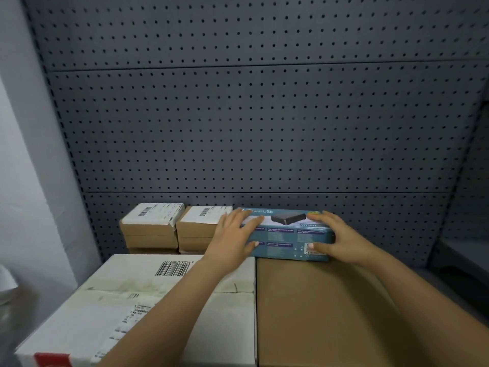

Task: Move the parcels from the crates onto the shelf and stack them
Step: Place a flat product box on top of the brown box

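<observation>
A teal USB product box [287,234] sits at the far end of a large brown carton [325,313] on the shelf. My left hand [235,235] holds the box's left end, fingers over the top and thumb on the front face. My right hand [334,238] grips its right end the same way. Left of the brown carton lies a large white parcel [127,308] with a barcode label. Behind it stand two stacks of small brown parcels with white labels [153,226], [199,229].
A grey pegboard back wall [251,115] rises behind the parcels. Bare grey shelf surface [434,282] shows to the right of the brown carton. A pale wall [29,181] borders the left side.
</observation>
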Tool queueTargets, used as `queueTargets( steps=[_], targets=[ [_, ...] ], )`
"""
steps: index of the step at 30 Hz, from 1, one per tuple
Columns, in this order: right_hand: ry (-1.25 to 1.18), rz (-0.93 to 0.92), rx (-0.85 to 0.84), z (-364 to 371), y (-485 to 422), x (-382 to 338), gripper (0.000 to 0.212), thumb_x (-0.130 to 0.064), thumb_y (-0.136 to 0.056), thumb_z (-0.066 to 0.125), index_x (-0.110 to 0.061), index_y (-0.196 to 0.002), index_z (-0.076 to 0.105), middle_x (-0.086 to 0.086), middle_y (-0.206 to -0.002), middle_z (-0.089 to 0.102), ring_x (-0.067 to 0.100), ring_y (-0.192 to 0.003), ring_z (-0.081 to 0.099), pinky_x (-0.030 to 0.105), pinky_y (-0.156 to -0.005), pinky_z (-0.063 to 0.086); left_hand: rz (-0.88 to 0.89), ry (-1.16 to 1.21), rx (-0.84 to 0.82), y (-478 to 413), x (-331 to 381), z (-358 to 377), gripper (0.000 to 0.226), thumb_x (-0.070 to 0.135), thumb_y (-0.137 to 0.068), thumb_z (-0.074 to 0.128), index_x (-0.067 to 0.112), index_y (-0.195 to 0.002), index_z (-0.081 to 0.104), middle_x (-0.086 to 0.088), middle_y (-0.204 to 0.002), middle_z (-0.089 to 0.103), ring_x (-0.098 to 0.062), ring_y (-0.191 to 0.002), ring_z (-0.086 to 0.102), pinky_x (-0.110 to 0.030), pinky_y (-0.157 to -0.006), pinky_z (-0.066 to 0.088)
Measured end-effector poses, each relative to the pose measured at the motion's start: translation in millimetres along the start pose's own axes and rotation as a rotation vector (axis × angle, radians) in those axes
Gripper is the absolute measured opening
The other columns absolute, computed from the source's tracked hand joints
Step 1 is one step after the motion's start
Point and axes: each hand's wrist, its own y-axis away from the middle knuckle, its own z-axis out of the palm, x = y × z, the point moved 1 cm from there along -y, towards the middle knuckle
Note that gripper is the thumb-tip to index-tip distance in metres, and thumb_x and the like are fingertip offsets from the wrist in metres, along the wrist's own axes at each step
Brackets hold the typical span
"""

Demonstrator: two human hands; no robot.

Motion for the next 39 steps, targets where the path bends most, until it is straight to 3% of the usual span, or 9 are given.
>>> queueTargets(
  steps=[4,7,13,17,22,28,32,39],
  targets=[
    [0.006,-0.005,0.022,4,-7,6,0.072,-0.030,-0.083,0.075,-0.041,-0.142,0.036,-0.002,-0.156,0.016,0.015,-0.142,0.023,0.026,-0.108,0.031,-0.140,-0.059,-0.004,4,-18,-2,0.068,0.055,-0.092,0.048,0.032,-0.149,0.019,-0.002,-0.157,0.015,-0.022,-0.146,0.003,-0.049,-0.117,-0.006],
    [-0.001,-0.005,0.032,5,-13,6,0.070,-0.028,-0.083,0.074,-0.041,-0.140,0.037,-0.002,-0.155,0.019,0.015,-0.140,0.026,0.026,-0.108,0.032,-0.195,-0.039,-0.020,7,-31,-2,0.074,0.059,-0.089,0.050,0.033,-0.149,0.018,0.000,-0.156,0.019,-0.021,-0.145,0.007,-0.050,-0.117,-0.005],
    [-0.001,0.004,0.046,13,-25,0,0.068,-0.029,-0.084,0.073,-0.037,-0.142,0.038,-0.002,-0.154,0.021,0.015,-0.140,0.026,0.034,-0.112,0.031,-0.166,0.030,-0.029,11,-44,-1,0.075,0.057,-0.088,0.054,0.032,-0.149,0.018,0.006,-0.154,0.024,-0.014,-0.143,0.014,-0.049,-0.118,-0.005],
    [0.003,0.004,0.080,17,-28,-1,0.069,-0.028,-0.084,0.073,-0.033,-0.143,0.038,-0.001,-0.154,0.022,0.013,-0.134,0.032,0.026,-0.107,0.031,-0.117,0.037,-0.056,12,-49,-3,0.074,0.054,-0.089,0.054,0.037,-0.149,0.014,0.004,-0.155,0.022,-0.015,-0.144,0.012,-0.047,-0.118,-0.006],
    [0.006,0.031,0.111,22,-27,-3,0.072,-0.029,-0.085,0.073,-0.032,-0.146,0.035,-0.001,-0.155,0.020,0.015,-0.135,0.033,0.027,-0.106,0.033,-0.078,0.046,-0.068,13,-52,-5,0.073,0.051,-0.091,0.054,0.039,-0.150,0.014,0.002,-0.156,0.021,-0.017,-0.144,0.011,-0.043,-0.116,-0.009],
    [-0.013,0.046,0.163,31,-26,-10,0.072,-0.029,-0.086,0.071,-0.033,-0.147,0.033,-0.001,-0.153,0.021,0.013,-0.126,0.039,0.025,-0.098,0.040,-0.072,0.035,-0.068,13,-55,-4,0.072,0.052,-0.091,0.052,0.043,-0.149,0.010,0.003,-0.156,0.021,-0.016,-0.144,0.011,-0.045,-0.116,-0.008],
    [-0.022,0.052,0.173,33,-24,-16,0.072,-0.026,-0.087,0.070,-0.030,-0.147,0.031,-0.002,-0.153,0.020,0.005,-0.115,0.035,0.019,-0.092,0.036,-0.073,0.042,-0.070,12,-56,-2,0.071,0.052,-0.091,0.052,0.044,-0.148,0.012,0.003,-0.156,0.021,-0.017,-0.145,0.012,-0.047,-0.117,-0.007],
    [-0.033,0.054,0.167,32,-22,-20,0.072,-0.026,-0.087,0.070,-0.030,-0.147,0.031,-0.002,-0.152,0.021,0.006,-0.117,0.036,0.020,-0.092,0.039,-0.078,0.054,-0.057,11,-56,0,0.069,0.051,-0.091,0.053,0.043,-0.148,0.015,0.003,-0.156,0.021,-0.017,-0.145,0.012,-0.049,-0.117,-0.007]
  ],
)
